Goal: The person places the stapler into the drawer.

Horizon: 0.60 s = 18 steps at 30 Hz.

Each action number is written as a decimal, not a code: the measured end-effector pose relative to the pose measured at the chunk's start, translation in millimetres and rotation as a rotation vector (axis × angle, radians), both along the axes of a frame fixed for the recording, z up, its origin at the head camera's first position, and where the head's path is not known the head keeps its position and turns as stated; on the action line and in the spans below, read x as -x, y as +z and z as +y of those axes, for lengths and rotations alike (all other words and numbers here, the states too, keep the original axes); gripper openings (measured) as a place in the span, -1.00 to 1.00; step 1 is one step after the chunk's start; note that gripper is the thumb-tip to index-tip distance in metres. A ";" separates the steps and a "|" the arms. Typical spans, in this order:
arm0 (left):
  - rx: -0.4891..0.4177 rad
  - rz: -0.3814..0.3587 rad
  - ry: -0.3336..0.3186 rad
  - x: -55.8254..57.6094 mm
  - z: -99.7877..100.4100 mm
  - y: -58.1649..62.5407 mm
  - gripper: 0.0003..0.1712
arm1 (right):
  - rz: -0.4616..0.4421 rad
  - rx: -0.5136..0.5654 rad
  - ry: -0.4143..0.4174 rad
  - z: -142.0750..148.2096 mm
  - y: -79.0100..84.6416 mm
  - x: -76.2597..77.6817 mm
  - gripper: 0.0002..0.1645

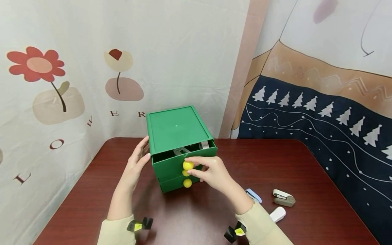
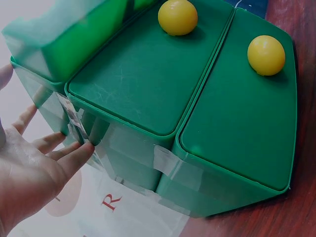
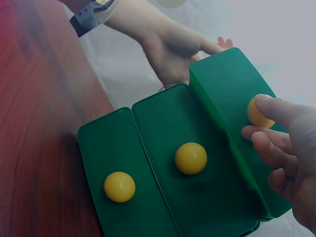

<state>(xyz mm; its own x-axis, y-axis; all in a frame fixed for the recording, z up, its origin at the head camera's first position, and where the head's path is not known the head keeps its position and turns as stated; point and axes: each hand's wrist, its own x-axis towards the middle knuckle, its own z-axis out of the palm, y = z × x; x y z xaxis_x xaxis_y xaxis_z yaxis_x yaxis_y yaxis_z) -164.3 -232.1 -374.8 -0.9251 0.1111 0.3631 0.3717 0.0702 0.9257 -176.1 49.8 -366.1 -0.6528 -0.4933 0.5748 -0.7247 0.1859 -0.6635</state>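
Note:
A green drawer cabinet (image 1: 176, 127) with three stacked drawers stands on the table. My right hand (image 1: 214, 173) pinches the round yellow knob (image 3: 257, 116) of the top drawer (image 1: 168, 167) between thumb and fingers. That drawer sticks out past the front; the middle drawer (image 3: 170, 128) and bottom drawer (image 3: 116, 153) sit flush. Inside the top drawer, a grey metallic thing (image 1: 181, 150) and a light block-like thing (image 1: 204, 145) show partly, the rest hidden under the cabinet's lid. With fingers spread, my left hand (image 2: 34, 168) touches the cabinet's left side.
Right of the cabinet lie a grey and white stapler (image 1: 284, 198), a white rounded object (image 1: 278, 214) and a blue object (image 1: 254, 195) partly behind my right forearm. A printed curtain (image 1: 183, 51) hangs just behind the table (image 1: 260, 163).

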 end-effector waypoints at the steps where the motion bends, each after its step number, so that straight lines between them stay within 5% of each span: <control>1: 0.000 0.001 0.000 0.2 0.0 0.4 -0.39 | -0.008 -0.002 -0.004 -0.9 0.8 1.9 -0.60; 18: -0.009 -0.013 -0.001 0.2 1.2 0.1 -0.38 | -0.092 -0.030 -0.089 -10.2 -1.8 18.5 -0.59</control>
<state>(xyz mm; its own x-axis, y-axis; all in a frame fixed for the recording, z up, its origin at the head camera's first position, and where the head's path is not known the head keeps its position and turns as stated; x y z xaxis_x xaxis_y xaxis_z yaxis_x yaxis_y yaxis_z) -164.5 -230.9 -374.7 -0.9298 0.1084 0.3518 0.3595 0.0616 0.9311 -194.6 39.6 -367.9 -0.7442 -0.4468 0.4965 -0.6408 0.2676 -0.7196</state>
